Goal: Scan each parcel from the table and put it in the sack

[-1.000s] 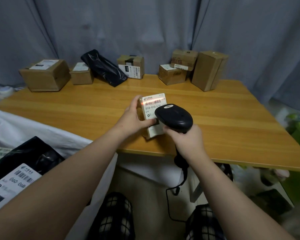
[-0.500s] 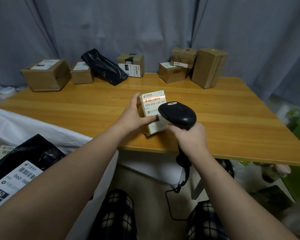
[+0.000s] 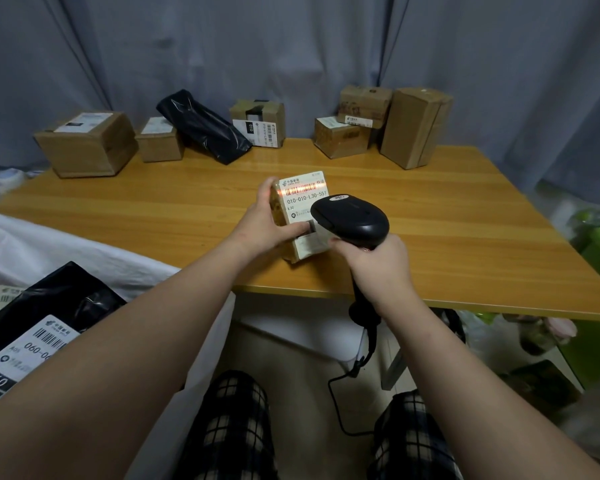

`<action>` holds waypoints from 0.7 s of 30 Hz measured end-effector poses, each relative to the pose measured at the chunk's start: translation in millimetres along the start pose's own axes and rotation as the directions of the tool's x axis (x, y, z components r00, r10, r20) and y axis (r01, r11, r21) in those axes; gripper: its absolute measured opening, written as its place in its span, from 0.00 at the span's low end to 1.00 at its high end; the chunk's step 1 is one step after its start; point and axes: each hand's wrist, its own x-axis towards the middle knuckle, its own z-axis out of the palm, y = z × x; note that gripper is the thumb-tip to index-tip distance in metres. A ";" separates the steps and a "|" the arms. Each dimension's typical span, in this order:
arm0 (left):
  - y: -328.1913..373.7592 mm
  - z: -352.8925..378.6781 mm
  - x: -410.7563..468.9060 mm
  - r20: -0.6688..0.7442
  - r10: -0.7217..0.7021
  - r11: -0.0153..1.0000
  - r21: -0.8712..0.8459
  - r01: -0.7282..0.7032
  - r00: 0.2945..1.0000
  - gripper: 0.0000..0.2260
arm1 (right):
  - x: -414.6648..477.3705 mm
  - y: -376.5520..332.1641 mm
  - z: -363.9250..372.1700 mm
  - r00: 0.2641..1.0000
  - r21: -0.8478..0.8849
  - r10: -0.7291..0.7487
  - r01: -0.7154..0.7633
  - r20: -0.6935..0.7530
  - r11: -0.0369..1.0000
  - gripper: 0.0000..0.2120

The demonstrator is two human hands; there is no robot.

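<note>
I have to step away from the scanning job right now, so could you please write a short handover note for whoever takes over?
Left hand: holds a small box upright at the table's near edge, label facing the scanner.
Right hand: grips the scanner; its red line lies across the box's barcode.
Done: a black bag and at least one more parcel lie in the white sack, at the left.
Left: sack this box, then the black bag and six boxes along the table's far edge.
</note>
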 end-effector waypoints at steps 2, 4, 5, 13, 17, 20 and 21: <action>-0.3 0.6 0.5 -0.001 -0.003 1.000 -0.003 0.003 1.000 0.45 | 0.2 -0.2 -0.4 1.000 0.008 0.001 -0.001 -0.020 1.000 0.09; -0.2 1.2 0.7 -0.004 -0.004 1.000 -0.009 0.004 1.000 0.45 | 0.0 -1.5 -1.3 1.000 0.011 -0.004 0.004 -0.027 1.000 0.05; -0.2 1.5 0.8 -0.006 -0.002 1.000 -0.013 0.001 1.000 0.45 | -0.5 -2.6 -1.8 1.000 0.009 -0.008 0.008 -0.023 1.000 0.05; -3.6 4.5 2.8 0.001 0.002 0.997 -0.071 -0.002 1.000 0.44 | -0.7 -7.3 -4.5 0.998 -0.098 -0.029 0.034 0.048 0.995 0.07; -5.8 7.9 3.6 0.009 -0.013 0.992 -0.126 0.014 1.000 0.45 | 3.2 -4.7 -3.8 1.000 -0.120 0.001 0.002 0.027 0.993 0.08; -6.8 8.3 3.8 0.016 -0.033 0.992 -0.124 0.035 0.999 0.46 | 4.8 -2.1 -4.7 0.999 -0.104 0.026 -0.023 0.021 0.994 0.10; -6.9 8.0 4.0 0.018 -0.034 0.992 -0.124 0.036 0.999 0.46 | 4.8 -1.3 -5.5 0.999 -0.102 0.031 -0.028 0.025 0.994 0.12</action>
